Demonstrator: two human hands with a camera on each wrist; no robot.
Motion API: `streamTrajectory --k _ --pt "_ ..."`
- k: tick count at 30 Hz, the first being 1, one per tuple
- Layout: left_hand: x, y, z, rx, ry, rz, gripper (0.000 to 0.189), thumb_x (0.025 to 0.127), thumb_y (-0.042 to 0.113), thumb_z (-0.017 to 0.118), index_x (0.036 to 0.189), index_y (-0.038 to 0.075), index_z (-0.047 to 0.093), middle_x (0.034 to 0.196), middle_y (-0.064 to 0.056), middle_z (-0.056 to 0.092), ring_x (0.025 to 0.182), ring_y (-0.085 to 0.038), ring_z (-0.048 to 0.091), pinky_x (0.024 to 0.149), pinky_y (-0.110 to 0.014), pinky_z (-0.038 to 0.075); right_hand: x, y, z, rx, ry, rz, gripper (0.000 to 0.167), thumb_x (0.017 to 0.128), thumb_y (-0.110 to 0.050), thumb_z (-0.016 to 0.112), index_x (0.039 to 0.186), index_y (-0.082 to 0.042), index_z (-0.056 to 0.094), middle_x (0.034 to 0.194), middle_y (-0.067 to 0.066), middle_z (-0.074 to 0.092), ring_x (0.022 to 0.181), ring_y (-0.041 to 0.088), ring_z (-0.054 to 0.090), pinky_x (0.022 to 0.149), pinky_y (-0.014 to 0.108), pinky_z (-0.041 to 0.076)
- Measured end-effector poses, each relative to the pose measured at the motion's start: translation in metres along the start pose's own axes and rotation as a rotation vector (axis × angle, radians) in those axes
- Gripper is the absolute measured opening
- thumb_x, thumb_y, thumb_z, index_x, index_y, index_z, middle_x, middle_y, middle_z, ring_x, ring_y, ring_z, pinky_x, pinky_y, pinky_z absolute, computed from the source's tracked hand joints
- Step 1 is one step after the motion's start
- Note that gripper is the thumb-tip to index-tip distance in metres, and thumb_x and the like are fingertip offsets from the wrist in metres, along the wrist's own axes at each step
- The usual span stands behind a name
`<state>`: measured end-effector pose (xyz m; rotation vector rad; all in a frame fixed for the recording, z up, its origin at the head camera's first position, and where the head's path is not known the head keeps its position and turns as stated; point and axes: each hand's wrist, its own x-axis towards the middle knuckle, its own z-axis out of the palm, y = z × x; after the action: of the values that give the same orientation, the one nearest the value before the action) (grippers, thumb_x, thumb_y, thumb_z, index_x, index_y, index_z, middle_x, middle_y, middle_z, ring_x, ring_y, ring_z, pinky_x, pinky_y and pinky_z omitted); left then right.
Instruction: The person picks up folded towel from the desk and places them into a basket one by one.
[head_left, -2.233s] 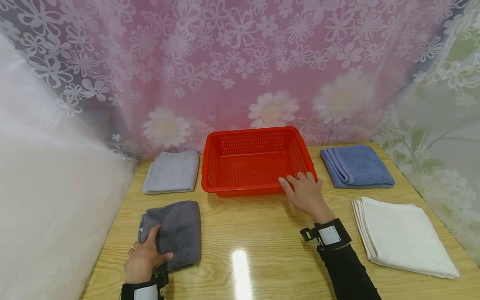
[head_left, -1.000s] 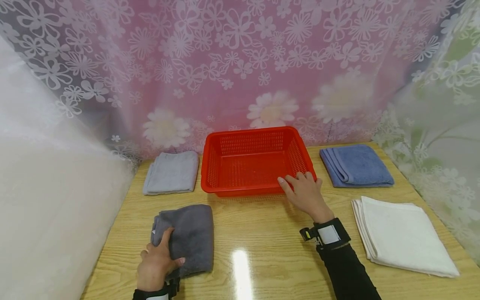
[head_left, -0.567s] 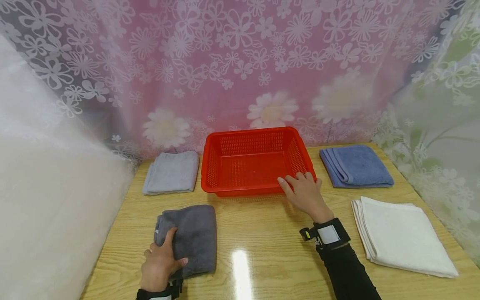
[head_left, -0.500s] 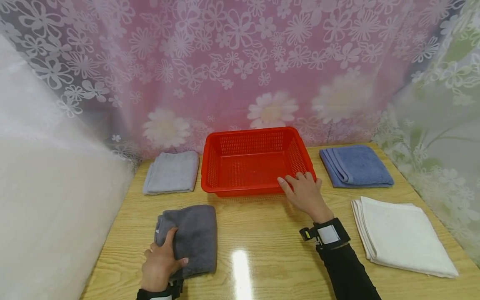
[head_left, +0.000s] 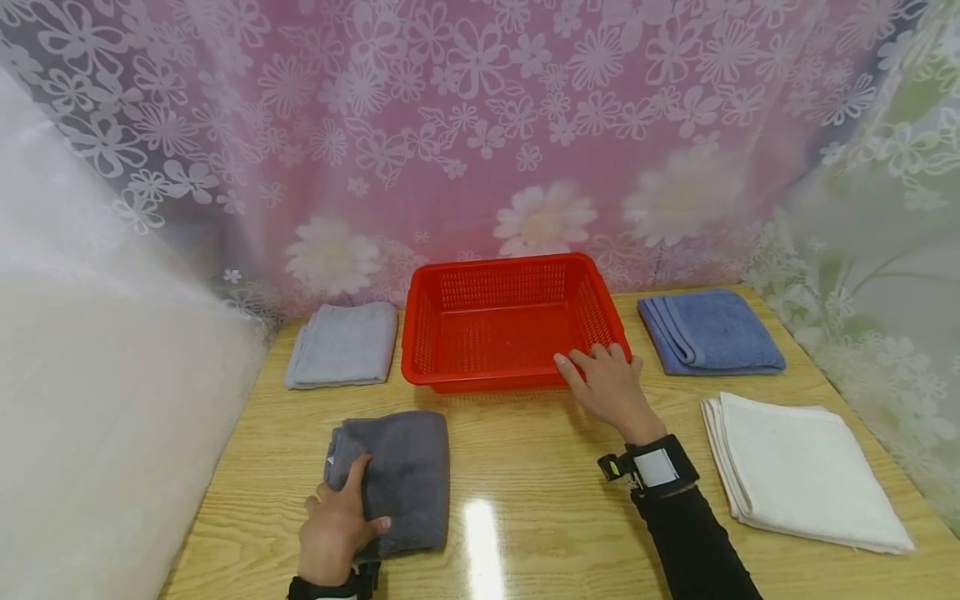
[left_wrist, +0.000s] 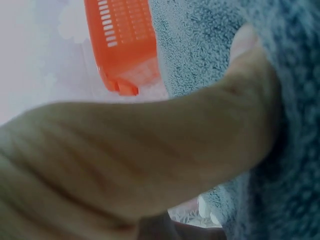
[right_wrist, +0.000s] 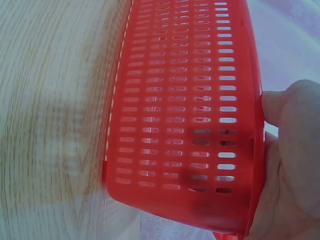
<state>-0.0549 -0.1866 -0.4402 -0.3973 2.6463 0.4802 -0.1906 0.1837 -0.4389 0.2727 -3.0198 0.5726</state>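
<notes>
My left hand (head_left: pixel 333 527) grips the left side of a folded dark grey towel (head_left: pixel 411 479) at the front left of the table. Up close in the left wrist view, the thumb (left_wrist: pixel 247 75) digs into the towel's pile (left_wrist: pixel 195 45); most of the other fingers are hidden. My right hand (head_left: pixel 611 393) holds the front right corner of a red plastic basket (head_left: pixel 487 384), its fingers hooked over the rim. Slots run along the basket's wall (right_wrist: pixel 165 200) in the right wrist view, with finger shadows showing through. Nothing lies inside the basket.
A folded light grey towel (head_left: pixel 347 346) lies left of the basket. To its right is a folded blue towel (head_left: pixel 723 332), and nearer the front right a folded white one. The wooden table (head_left: pixel 540 500) ends at a pink flowered curtain (head_left: pixel 450 150).
The dark grey towel has slid to the right across the table with my left hand on it. My right hand stays on the basket's corner, and the basket has hardly moved.
</notes>
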Motion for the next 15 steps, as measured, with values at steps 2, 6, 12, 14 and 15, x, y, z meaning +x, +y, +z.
streamTrajectory --k 2,6,12,14,15 --pt "0.0 0.003 0.002 -0.001 -0.008 0.008 0.1 0.076 0.038 0.089 0.156 0.024 0.031 0.127 -0.048 0.042 0.114 -0.063 0.047 0.074 -0.065 0.052 0.0 0.0 0.0 -0.002 0.0 0.001 0.058 0.106 -0.052 0.041 0.138 -0.009 0.063 0.13 0.024 0.061 0.117 0.044 0.044 0.097 0.07 0.027" --pt "0.0 0.008 0.007 0.002 -0.032 -0.001 0.1 0.076 0.039 0.088 0.156 0.026 0.03 0.129 -0.046 0.042 0.117 -0.062 0.046 0.074 -0.065 0.052 -0.001 0.0 0.0 -0.004 -0.004 0.007 0.059 0.106 -0.052 0.04 0.138 -0.009 0.062 0.131 0.025 0.06 0.118 0.044 0.044 0.097 0.07 0.028" --pt "0.001 0.015 0.011 0.009 -0.029 -0.027 0.1 0.075 0.038 0.089 0.156 0.028 0.031 0.128 -0.043 0.044 0.116 -0.058 0.048 0.074 -0.064 0.052 -0.002 -0.003 0.0 0.029 -0.002 0.01 0.059 0.106 -0.052 0.04 0.138 -0.008 0.062 0.128 0.025 0.058 0.12 0.045 0.042 0.097 0.07 0.025" --pt "0.001 0.016 0.012 0.009 -0.022 -0.028 0.101 0.075 0.038 0.089 0.156 0.028 0.031 0.128 -0.043 0.044 0.116 -0.058 0.048 0.074 -0.064 0.052 -0.002 -0.003 0.0 0.042 0.012 0.013 0.058 0.106 -0.051 0.041 0.137 -0.007 0.063 0.128 0.026 0.057 0.12 0.045 0.041 0.098 0.071 0.024" --pt "0.001 0.016 0.012 0.008 -0.016 -0.027 0.101 0.075 0.037 0.089 0.156 0.028 0.031 0.129 -0.043 0.044 0.117 -0.058 0.048 0.074 -0.065 0.052 -0.002 -0.004 0.001 0.051 0.02 0.015 0.058 0.106 -0.051 0.042 0.136 -0.007 0.063 0.128 0.026 0.056 0.12 0.045 0.041 0.099 0.071 0.023"
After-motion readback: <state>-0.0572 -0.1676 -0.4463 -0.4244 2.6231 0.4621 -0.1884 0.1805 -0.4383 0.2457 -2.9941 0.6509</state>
